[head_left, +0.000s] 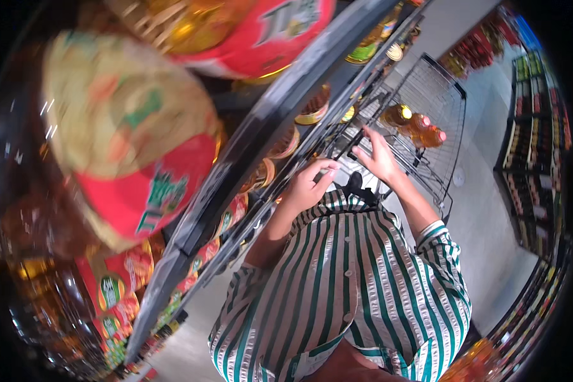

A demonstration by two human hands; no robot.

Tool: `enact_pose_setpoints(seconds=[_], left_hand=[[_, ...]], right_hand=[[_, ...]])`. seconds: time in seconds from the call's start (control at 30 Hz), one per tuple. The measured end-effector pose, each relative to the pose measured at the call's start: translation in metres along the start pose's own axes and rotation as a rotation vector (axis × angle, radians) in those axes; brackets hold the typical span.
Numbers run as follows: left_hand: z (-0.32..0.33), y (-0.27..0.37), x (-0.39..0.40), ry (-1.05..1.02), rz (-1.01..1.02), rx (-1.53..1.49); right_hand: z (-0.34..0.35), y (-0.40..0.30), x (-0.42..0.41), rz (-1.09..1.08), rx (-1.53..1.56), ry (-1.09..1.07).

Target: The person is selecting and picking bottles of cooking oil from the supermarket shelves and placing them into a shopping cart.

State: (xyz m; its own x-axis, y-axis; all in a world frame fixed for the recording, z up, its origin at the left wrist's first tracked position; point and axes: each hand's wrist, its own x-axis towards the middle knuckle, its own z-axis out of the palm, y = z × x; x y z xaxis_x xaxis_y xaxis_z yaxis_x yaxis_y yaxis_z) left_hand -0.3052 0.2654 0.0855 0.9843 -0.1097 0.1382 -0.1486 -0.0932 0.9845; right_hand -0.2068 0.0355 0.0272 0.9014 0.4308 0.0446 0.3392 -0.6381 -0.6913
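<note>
My left hand (pixel 311 185) is beside the shelf edge, its fingers curled and a gap between thumb and forefinger; nothing shows in it. Slightly further forward, my right hand (pixel 378 156) is spread above the near end of a wire shopping cart (pixel 462 124), also with nothing in it. A dark bar (pixel 347 146) runs between the hands; contact with it cannot be told. Inside the cart are bottles of amber liquid, one with a yellow cap (pixel 406 112) and others with pinkish caps (pixel 441 136).
Large bottles with red and beige labels (pixel 133 138) fill the shelf close on my left, behind a dark shelf edge (pixel 248 138). Jars (pixel 313 107) stand on a level below. Across the grey floor (pixel 482 200), stocked shelves (pixel 530 157) line the right side. More amber bottles (pixel 477 360) are at lower right.
</note>
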Motion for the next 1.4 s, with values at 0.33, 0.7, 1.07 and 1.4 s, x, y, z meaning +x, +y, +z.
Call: enact_pose_setpoints(seconds=[0.33,0.7,1.07,1.4], left_hand=[[0.053,-0.063,0.014,-0.466,-0.273,0.099],[0.089,-0.046,0.042,-0.486,-0.092,0.129],[0.094,-0.075,0.019,-0.361,0.071,0.286],[0.094,-0.085,0.030,-0.259,0.129,0.263]], right_hand=[[0.010,0.037,-0.084,0.452,-0.298,-0.223],[0.029,0.034,-0.088,0.362,-0.316,-0.209],[-0.051,0.104,-0.083,0.535,0.449,0.503],[-0.142,0.210,-0.043,0.631,-0.535,0.375]])
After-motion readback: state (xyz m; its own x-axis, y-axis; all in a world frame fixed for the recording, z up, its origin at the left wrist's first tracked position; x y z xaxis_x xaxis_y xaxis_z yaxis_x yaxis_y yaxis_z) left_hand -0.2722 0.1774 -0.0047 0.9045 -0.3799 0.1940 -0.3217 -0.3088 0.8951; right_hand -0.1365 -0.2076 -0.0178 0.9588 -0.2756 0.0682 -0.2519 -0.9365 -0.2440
